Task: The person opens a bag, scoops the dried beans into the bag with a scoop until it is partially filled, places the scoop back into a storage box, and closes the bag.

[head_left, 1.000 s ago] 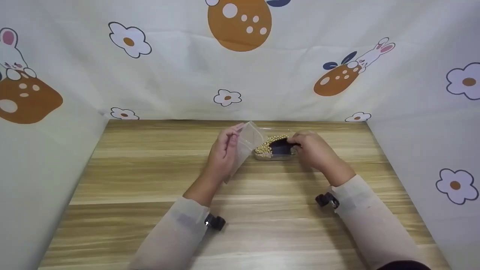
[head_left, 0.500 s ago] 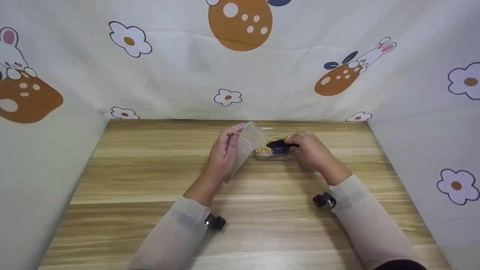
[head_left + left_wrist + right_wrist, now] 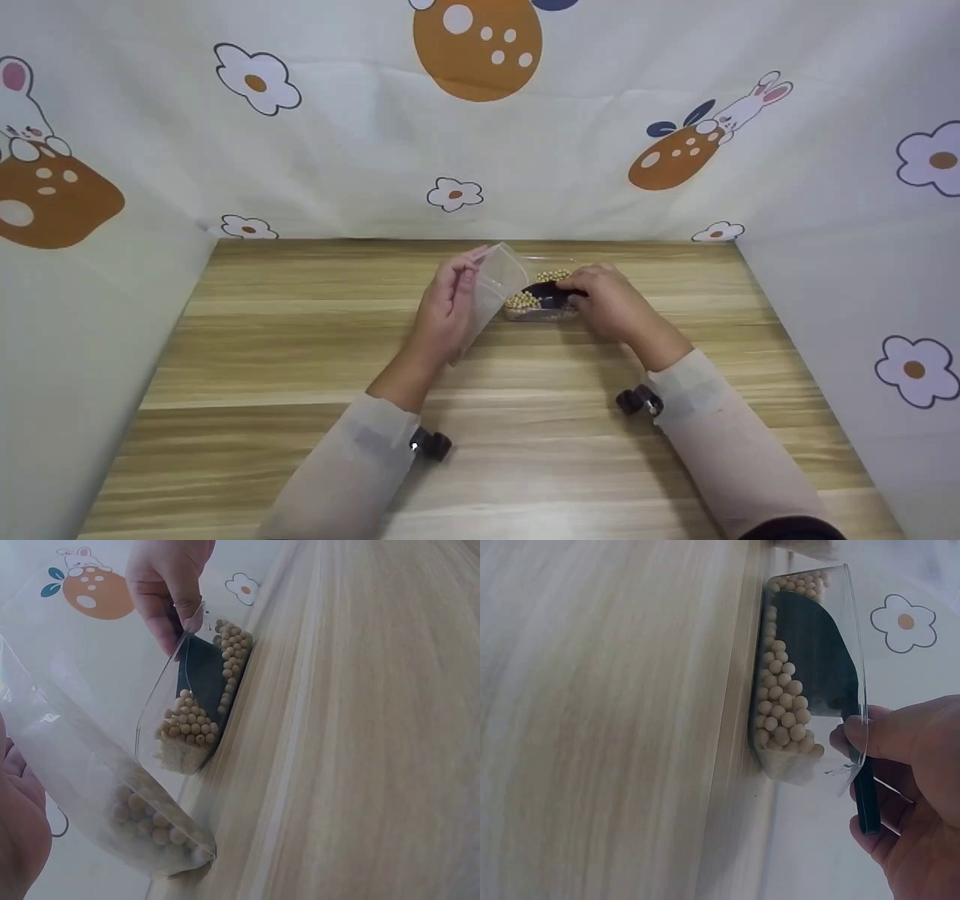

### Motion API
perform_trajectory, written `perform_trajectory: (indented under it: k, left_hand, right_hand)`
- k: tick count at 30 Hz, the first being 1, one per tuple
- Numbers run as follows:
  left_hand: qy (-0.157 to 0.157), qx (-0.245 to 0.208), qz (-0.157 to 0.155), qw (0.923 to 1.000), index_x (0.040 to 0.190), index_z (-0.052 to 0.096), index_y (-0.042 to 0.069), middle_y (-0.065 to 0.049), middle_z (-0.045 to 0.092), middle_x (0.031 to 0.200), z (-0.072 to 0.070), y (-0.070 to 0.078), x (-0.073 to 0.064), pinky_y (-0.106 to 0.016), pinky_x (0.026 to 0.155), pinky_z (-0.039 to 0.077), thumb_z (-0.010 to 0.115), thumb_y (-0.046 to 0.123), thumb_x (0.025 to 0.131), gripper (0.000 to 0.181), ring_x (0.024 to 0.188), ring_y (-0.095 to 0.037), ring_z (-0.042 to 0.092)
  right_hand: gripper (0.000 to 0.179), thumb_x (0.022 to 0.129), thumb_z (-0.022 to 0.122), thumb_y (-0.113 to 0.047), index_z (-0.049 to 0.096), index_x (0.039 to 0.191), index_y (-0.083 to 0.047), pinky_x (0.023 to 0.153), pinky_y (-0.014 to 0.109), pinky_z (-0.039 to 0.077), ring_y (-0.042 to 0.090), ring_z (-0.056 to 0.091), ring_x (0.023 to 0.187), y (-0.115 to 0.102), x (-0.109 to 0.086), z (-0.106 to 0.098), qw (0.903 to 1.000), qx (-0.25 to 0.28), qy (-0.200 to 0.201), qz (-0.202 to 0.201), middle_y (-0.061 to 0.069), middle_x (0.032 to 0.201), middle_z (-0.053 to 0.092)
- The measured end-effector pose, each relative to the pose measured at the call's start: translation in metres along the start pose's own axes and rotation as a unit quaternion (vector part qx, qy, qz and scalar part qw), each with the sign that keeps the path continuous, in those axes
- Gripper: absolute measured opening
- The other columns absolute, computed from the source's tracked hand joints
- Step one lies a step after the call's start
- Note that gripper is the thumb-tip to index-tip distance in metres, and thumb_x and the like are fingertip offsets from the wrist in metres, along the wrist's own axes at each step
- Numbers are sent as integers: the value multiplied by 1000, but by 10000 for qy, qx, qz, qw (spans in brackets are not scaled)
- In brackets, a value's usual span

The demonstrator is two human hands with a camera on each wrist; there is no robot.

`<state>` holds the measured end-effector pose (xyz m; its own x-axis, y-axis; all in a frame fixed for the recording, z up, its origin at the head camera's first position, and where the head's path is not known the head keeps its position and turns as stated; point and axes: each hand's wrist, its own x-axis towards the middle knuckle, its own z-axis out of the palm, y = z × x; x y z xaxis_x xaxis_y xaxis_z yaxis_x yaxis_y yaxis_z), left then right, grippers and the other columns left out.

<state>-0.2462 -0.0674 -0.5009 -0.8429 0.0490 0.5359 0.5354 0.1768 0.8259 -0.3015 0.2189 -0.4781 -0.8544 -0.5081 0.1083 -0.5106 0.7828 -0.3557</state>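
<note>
My left hand holds a clear plastic zip bag upright by its edge, its mouth spread open. Round pale beans lie at the bottom of the bag in the left wrist view. Just right of it stands a clear plastic box with more pale beans inside. With thumb and fingers, my right hand grips the handle of a black scoop. The scoop's blade lies down in the box among the beans, hiding some of them.
Everything rests on a wood-grain table. A pale curtain with printed flowers and rabbits stands behind the table and along both sides. Small dark wrist cameras are strapped at both cuffs.
My right hand has pushed the scoop leftward and deeper among the beans, toward the bag. The box has slid slightly left. My left hand and the bag have stayed put.
</note>
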Motion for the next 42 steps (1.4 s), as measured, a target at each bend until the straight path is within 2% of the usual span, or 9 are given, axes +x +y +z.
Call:
perform_trajectory:
  k: [11,19,27,32,42]
  left_hand:
    - [-7,109,-116,9999,120,56,10,-3,63,156,-2,0,1,-46,123,45,43,21,116,18,146,-22,58]
    - [17,103,-138,9998,121,56,11,-4,62,157,-2,0,0,-49,121,48,43,21,116,17,145,-23,59]
    - [-34,186,-250,9995,122,54,12,0,62,157,-3,2,-2,-49,118,49,42,21,117,16,143,-22,59]
    - [1,180,-287,9994,123,55,12,0,62,157,-3,3,-1,-49,116,50,43,23,117,18,142,-23,60]
    - [50,224,-225,9995,124,55,12,-2,62,157,-3,3,-1,-49,120,48,44,21,116,16,144,-24,60]
  right_hand:
    - [31,98,71,-2,78,128,-6,110,51,52,37,66,121,-5,5,4,9998,-109,66,-162,15,123,78]
    - [29,98,73,-4,78,126,-7,110,51,53,36,68,120,-6,7,3,9999,74,-41,-106,15,123,79]
    - [31,100,72,-4,77,130,-10,112,53,51,38,67,124,1,-1,9,9987,334,333,-205,15,128,77]
    - [31,100,72,-5,77,130,-10,114,55,49,39,65,126,4,-7,5,9962,644,591,-5,15,130,77]
    - [32,101,73,-10,76,133,-12,120,55,44,39,61,134,26,-22,-7,9871,1185,768,752,14,137,74]
